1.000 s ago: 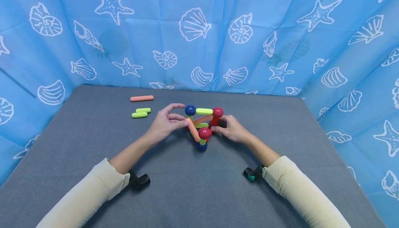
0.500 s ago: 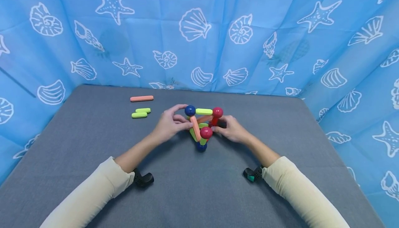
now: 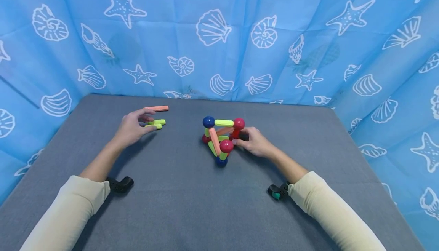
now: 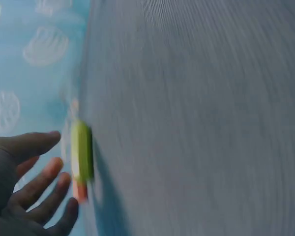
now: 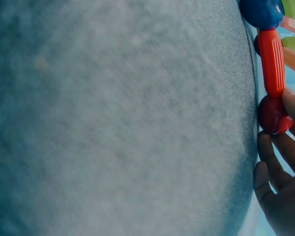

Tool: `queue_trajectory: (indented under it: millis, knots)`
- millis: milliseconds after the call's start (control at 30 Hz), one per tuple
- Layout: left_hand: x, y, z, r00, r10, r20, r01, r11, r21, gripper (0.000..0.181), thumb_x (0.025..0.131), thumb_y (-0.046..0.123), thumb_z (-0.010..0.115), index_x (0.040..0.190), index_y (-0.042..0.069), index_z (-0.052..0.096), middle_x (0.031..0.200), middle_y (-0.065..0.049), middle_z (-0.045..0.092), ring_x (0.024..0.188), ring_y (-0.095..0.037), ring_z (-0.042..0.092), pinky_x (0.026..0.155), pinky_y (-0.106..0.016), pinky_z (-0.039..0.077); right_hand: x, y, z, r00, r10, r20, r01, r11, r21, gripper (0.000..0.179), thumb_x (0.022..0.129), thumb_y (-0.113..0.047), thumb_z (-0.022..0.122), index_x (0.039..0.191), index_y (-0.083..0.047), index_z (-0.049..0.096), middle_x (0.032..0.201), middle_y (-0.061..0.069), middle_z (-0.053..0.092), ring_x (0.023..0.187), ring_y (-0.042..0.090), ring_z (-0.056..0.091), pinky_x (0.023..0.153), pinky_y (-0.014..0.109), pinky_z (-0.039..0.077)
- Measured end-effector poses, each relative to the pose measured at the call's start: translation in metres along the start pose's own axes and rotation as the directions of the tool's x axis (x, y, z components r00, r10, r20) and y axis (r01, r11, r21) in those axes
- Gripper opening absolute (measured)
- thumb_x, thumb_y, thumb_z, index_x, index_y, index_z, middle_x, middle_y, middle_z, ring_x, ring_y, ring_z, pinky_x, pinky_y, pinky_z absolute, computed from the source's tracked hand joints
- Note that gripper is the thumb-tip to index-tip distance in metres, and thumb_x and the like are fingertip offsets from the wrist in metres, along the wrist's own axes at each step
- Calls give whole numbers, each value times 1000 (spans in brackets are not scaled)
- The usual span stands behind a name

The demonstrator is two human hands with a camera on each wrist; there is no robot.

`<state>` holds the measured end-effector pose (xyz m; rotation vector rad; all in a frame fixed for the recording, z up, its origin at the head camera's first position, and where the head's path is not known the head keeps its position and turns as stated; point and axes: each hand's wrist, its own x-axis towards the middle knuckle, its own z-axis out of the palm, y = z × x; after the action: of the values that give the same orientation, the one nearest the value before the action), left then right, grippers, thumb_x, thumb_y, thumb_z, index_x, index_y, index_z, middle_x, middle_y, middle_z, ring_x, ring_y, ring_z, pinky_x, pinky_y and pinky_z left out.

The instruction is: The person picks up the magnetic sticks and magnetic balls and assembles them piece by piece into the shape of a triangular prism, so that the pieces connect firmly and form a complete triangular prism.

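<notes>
A frame of magnetic building sticks (image 3: 214, 141) and balls stands mid-table, with blue and red balls at its corners. My right hand (image 3: 256, 142) holds its right side. In the right wrist view, thumb and fingers pinch a dark red ball (image 5: 274, 115) at the end of a red stick (image 5: 272, 64). At the left, my left hand (image 3: 132, 128) reaches over two short lime-green sticks (image 3: 158, 122), its fingertips right at the nearer one. The left wrist view shows the thumb and fingers spread apart beside a green stick (image 4: 81, 151), blurred by motion.
A salmon-coloured stick (image 3: 159, 108) lies just beyond the green ones, partly behind the left hand. Grey cloth covers the table (image 3: 192, 205). A blue curtain (image 3: 219, 60) with shell prints hangs along the back and sides.
My left hand has let go of the frame and moved left to the loose green sticks. The salmon stick it held now spans a blue and a red ball. The right hand stays put.
</notes>
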<state>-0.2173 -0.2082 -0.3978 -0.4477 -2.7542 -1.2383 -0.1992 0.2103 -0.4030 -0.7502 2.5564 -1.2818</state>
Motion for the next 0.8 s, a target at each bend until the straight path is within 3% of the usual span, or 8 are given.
queue_trajectory:
  millis: [67, 200, 400, 533, 600, 700, 800]
  knots:
    - [-4, -11, -7, 999, -36, 9, 36, 999, 39, 48, 86, 4, 76, 130, -2, 57, 113, -24, 67, 105, -38, 62, 86, -54, 49, 0, 0, 0, 1000, -3, 0, 3, 1000, -8, 35, 91, -9, 70, 125, 0, 63, 119, 13, 68, 113, 28, 61, 99, 51, 45]
    - [-8, -22, -12, 998, -43, 48, 40, 997, 67, 49, 87, 4, 76, 131, -3, 56, 115, -25, 67, 105, -39, 63, 86, -54, 49, 0, -1, 0, 1000, -10, 1, 10, 1000, -12, 36, 92, -9, 70, 125, 1, 63, 119, 13, 68, 113, 28, 61, 98, 51, 46]
    - [-4, -24, -10, 998, -23, 57, 19, 998, 64, 44, 88, 2, 74, 128, -4, 58, 111, -24, 69, 102, -37, 63, 87, -54, 48, 0, -2, 0, 1000, 14, -3, -14, 1000, -2, 35, 91, -8, 70, 124, 0, 63, 119, 13, 68, 114, 28, 61, 99, 50, 46]
    - [-3, -23, -9, 999, -18, 39, 16, 998, 53, 42, 89, 5, 74, 128, -2, 58, 107, -20, 70, 98, -32, 64, 83, -46, 49, 0, -2, 0, 1000, 22, -1, -22, 1000, -12, 34, 91, -9, 70, 124, -1, 64, 118, 12, 68, 113, 27, 61, 99, 49, 46]
    - [-2, -19, -8, 1000, -5, 27, 5, 1000, 3, 43, 90, 8, 74, 129, 0, 58, 107, -18, 71, 97, -26, 65, 80, -38, 52, 0, -2, 0, 1000, 18, 0, -18, 1000, -11, 35, 91, -9, 70, 124, -1, 64, 118, 12, 68, 113, 27, 61, 99, 49, 46]
    - [-1, -9, -4, 999, 27, 25, -23, 986, -167, 46, 90, 11, 74, 132, 2, 57, 110, -18, 70, 97, -16, 67, 77, -25, 53, 1, -2, 0, 1000, 19, 2, -19, 1000, -10, 35, 91, -9, 70, 125, -1, 64, 118, 12, 68, 112, 27, 61, 98, 49, 46]
    - [-2, 9, 3, 997, 64, 46, -41, 918, -394, 49, 92, 8, 72, 137, 0, 53, 115, -18, 67, 98, -10, 67, 78, -21, 55, 2, -1, 0, 1000, 21, 2, -21, 1000, -12, 35, 91, -8, 70, 125, -1, 64, 118, 12, 68, 112, 27, 61, 98, 50, 46]
